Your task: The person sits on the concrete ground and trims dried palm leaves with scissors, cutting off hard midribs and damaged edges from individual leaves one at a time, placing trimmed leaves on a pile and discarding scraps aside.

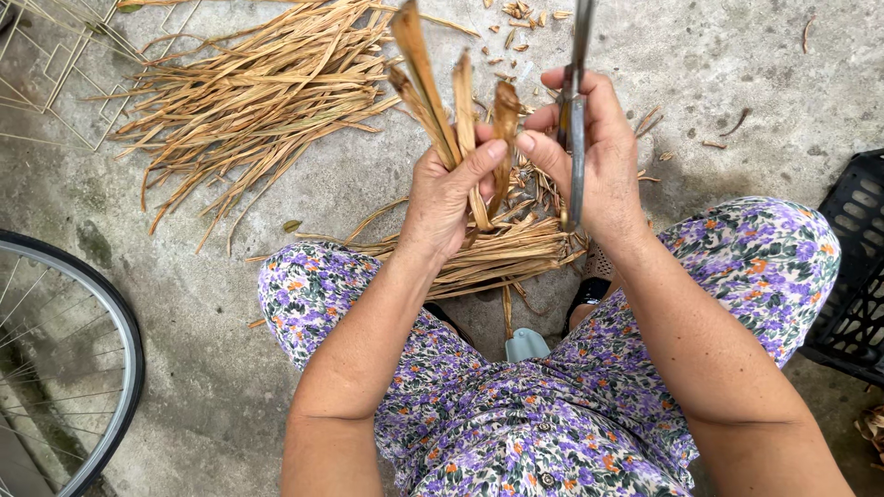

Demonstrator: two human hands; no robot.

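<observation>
Head view: my left hand [442, 198] is closed in a firm grip on a few dry leaf strips [460, 120], held upright above my lap. My right hand [599, 166] is closed in a grip on scissors [575, 120], its thumb touching one strip. A small bundle [502, 258] lies on the concrete floor [230, 304] just below my hands. A larger pile [258, 92] lies farther left. A bicycle wheel [120, 340] and black crate [856, 267] stand aside.
</observation>
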